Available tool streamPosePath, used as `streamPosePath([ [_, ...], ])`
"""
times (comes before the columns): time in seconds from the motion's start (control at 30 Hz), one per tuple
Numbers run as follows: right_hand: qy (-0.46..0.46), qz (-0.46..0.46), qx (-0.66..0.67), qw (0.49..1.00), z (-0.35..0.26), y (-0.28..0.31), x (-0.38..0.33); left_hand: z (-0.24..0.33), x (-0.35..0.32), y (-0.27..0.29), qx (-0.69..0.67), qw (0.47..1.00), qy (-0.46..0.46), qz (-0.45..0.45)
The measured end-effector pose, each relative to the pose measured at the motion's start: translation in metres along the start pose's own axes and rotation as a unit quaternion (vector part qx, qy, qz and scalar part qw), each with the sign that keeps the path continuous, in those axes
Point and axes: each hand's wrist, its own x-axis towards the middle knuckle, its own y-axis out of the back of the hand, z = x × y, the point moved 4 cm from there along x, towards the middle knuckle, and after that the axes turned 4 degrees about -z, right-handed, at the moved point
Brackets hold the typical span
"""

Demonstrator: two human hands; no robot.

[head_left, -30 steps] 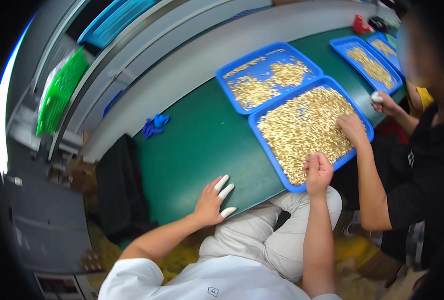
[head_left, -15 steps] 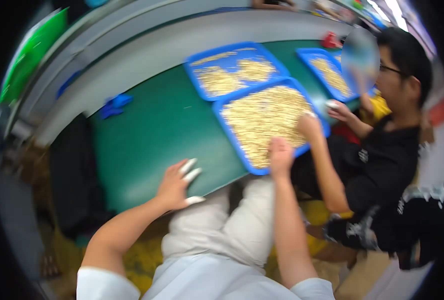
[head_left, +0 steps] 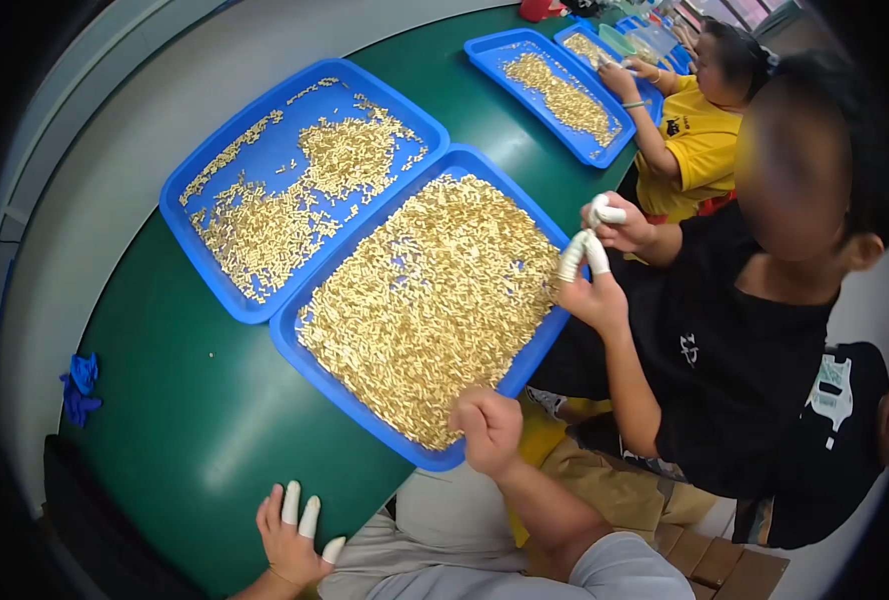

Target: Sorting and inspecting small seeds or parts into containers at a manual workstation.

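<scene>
My left hand [head_left: 295, 535] rests at the near edge of the green table, fingers spread, with white finger cots on the thumb and two fingers. My right hand [head_left: 490, 430] is closed, its fingers curled at the near corner of a blue tray [head_left: 350, 402]; whatever they may hold is hidden. Small gold-coloured metal pins [head_left: 435, 290] cover most of that tray's bottom. A second blue tray [head_left: 215, 275] lies against its far left side, with looser heaps of similar pins.
Close on my right sits a person in black [head_left: 695, 340], both cot-covered hands [head_left: 595, 280] raised at the tray's right edge. Farther back, a person in yellow [head_left: 700, 145] works by another blue tray [head_left: 565, 100]. Crumpled blue gloves [head_left: 80, 388] lie at the table's left.
The view has swung right and come closer to the trays. My right hand has curled closed. The person in black has lifted a hand from the pins and brought both hands together.
</scene>
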Motion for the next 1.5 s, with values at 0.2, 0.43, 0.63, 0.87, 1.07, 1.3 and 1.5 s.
streamPosePath([
  [0.2, -0.004, -0.031, -0.052, 0.998, -0.002, -0.001, 0.002, -0.003, -0.007, -0.007, -0.005, 0.999, -0.014, -0.029],
  [0.43, -0.021, -0.02, -0.097, 0.995, -0.006, -0.006, 0.004, -0.003, -0.005, -0.006, -0.014, 1.0, -0.008, -0.015],
  [0.63, 0.014, 0.016, -0.022, 1.0, 0.003, -0.007, -0.001, -0.001, 0.001, 0.008, -0.025, 0.999, 0.001, 0.031],
  [0.87, -0.051, 0.041, 0.171, 0.983, 0.025, -0.007, 0.001, 0.041, 0.029, 0.018, -0.082, 0.975, -0.041, 0.204],
  [1.07, 0.026, 0.042, 0.033, 0.998, 0.035, 0.031, 0.023, 0.13, 0.145, 0.025, -0.101, 0.972, -0.152, 0.146],
  [1.3, 0.032, 0.074, 0.113, 0.99, 0.043, 0.021, 0.022, 0.13, 0.209, 0.004, -0.033, 0.991, -0.12, 0.054],
  [1.5, 0.047, 0.075, 0.116, 0.989, 0.052, 0.027, 0.02, 0.103, 0.237, 0.014, -0.055, 0.989, -0.114, 0.07],
])
